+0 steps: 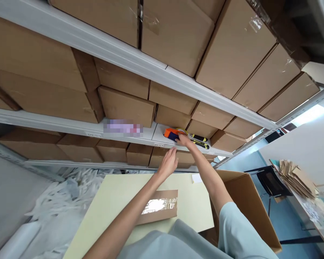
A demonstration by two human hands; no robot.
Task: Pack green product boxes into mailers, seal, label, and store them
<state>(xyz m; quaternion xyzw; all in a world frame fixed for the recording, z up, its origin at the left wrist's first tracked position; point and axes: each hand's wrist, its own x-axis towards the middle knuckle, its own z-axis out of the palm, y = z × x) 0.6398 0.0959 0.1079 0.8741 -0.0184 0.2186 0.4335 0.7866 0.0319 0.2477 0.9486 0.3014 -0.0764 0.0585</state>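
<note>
Tape dispenser [171,134], seemingly grasped in right hand [183,139]: risk of knocking yellow-black tools [199,138], just right of that hand, by dragging sideways; left hand [167,163] below, released.

Both of the person's arms stretch forward and converge. The left forearm [129,212], bare, slants up from the lower left to the left hand [168,163], whose fingers are loosely bent and held close together, back of the hand upward. The right forearm [206,169] leaves a short sleeve [239,228] and reaches farther, bringing the right hand [183,139] just beyond the left; its fingers seem curled, though they are small and partly hidden.
</note>
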